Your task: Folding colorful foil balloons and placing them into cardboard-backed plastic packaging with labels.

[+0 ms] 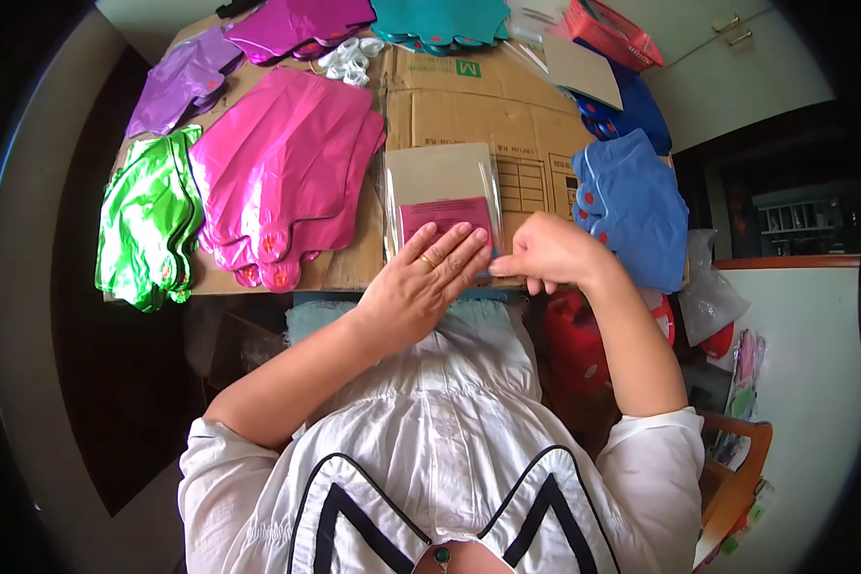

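Observation:
In front of me on the cardboard lies a clear plastic bag (496, 182) holding a beige card (440, 165). A smaller magenta printed piece (447, 210) shows over the card's lower part. My left hand (429, 277), with a ring on one finger, rests flat across the bag's lower end, fingers stretched out. My right hand (555, 253) is curled, thumb and forefinger pinched at the bag's lower right corner. A bit of light blue shows between the hands. The bag's bottom edge is mostly hidden under my left hand.
Stacks of shiny foil balloons surround the cardboard (450, 110): pink (282, 163), green (150, 215), purple (184, 81), magenta (297, 24), teal (440, 21) and blue (631, 206). White ribbon coils (351, 62) lie at the back, with a red basket (614, 33) at far right.

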### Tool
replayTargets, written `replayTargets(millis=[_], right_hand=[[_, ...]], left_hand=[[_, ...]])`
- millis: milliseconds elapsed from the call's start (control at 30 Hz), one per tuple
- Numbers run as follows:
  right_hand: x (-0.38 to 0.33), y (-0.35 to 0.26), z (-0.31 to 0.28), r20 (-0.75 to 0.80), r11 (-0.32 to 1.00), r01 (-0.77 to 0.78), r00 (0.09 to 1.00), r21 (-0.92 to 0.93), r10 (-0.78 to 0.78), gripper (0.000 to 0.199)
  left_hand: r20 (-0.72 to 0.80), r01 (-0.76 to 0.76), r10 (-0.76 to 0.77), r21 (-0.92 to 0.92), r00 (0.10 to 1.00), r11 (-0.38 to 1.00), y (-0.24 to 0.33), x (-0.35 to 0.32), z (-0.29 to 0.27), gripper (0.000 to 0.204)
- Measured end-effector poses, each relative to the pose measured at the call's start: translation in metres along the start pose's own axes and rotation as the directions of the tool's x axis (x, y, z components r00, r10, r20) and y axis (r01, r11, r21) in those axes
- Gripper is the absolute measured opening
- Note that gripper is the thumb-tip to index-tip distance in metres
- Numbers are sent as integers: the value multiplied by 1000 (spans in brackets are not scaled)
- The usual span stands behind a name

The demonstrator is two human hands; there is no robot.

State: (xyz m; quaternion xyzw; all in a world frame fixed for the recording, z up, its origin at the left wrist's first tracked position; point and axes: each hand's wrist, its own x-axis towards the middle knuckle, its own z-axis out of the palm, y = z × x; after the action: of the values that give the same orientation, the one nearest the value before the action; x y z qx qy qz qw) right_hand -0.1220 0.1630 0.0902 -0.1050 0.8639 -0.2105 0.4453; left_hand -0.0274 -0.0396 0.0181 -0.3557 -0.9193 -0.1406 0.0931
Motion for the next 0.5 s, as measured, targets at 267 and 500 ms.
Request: replayTargets(millis=[267, 500], right_hand=[[-43, 39, 58, -259, 876, 159, 965, 455, -40, 40], [-61, 72, 122, -643, 504, 632, 744, 588, -183, 18]], left_hand=[[44, -101, 101, -9, 994, 995, 1, -7, -7, 61], [-365, -339, 306, -26, 879, 941, 11, -31, -12, 36]])
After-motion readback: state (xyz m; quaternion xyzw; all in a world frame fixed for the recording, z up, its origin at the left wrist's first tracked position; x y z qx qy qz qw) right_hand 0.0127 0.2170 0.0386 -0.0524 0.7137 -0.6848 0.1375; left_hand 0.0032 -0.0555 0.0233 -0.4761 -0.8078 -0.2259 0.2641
